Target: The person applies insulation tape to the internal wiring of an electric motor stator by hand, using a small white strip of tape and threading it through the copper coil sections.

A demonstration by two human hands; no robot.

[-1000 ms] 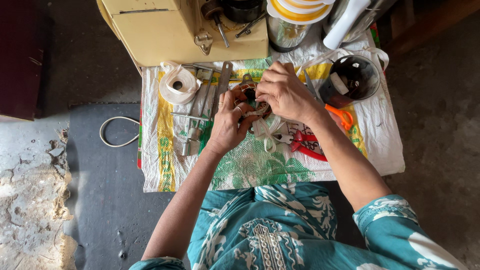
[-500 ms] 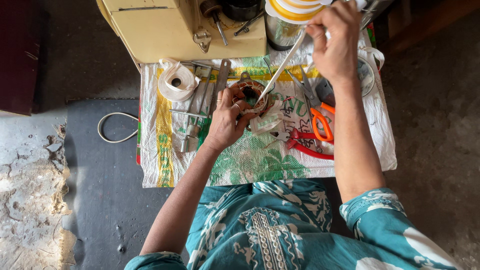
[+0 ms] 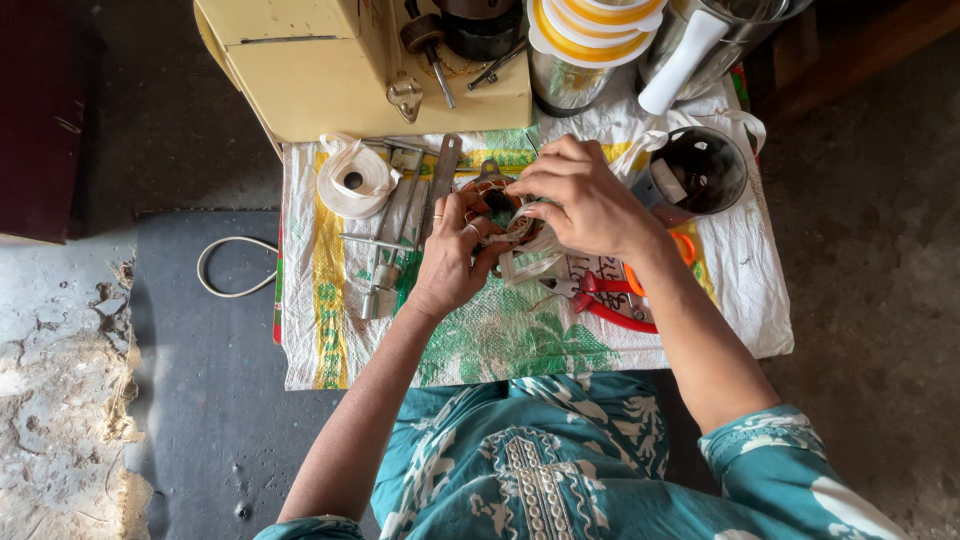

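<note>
Fingers [image 3: 462,212] of the left hand [image 3: 450,262]: curled around the left rim of a small round copper-wound motor part with a dark core [image 3: 497,205], gripping it; a ring shows on one finger. The part sits above the middle of the cloth, between both hands.

Loop of pale cable [image 3: 225,268]: lying on the dark grey floor mat [image 3: 180,400], far left, apart from the cloth.

White woven sack cloth with yellow stripes and green palm print [image 3: 480,345]: spread flat, carrying all tools.

Roll of white tape [image 3: 352,180]: on the cloth's upper left corner, a loose end trailing.

Flat metal hand tools [image 3: 400,235]: several, lying side by side just right of the roll and left of the left hand.

Cream-coloured boxy machine housing [image 3: 330,70]: at the cloth's top edge, with metal fittings on its right part.

Right hand [image 3: 590,205]: over the right side of the motor part, fingers [image 3: 535,180] bent and pinched onto it; a strip of white tape [image 3: 525,255] hangs just below, between the hands.

Red-handled pliers [image 3: 610,300]: on the cloth under the right wrist.

Orange-handled scissors [image 3: 683,245]: mostly hidden by the right forearm.

Steel jar with dark interior [image 3: 700,175]: right edge of the cloth.

Stack of white and yellow tape rolls [image 3: 595,20]: above, on a shiny steel vessel.
</note>
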